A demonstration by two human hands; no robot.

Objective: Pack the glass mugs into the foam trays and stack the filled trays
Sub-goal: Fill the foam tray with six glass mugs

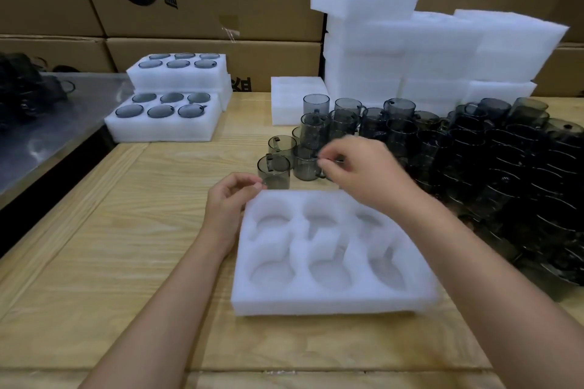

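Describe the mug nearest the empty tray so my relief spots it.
Find the empty six-pocket foam tray on the table. Just past its far left corner stands a smoky glass mug, the frontmost one, beside the left hand.

The desk (126,262) is showing pale, matt wood with clear grain running along its planks. The empty foam tray (331,303) is looking white, soft and finely fuzzy, giving off no shine, as are the stacked foam blocks (410,50) and the filled trays (164,131). The glass mugs (274,171) are looking smoky grey, see-through and glossy, catching thin highlights on their rims. The cardboard boxes (189,19) are showing dull brown paperboard with black print. The metal sheet (57,123) at the left is gleaming, smooth and reflective.
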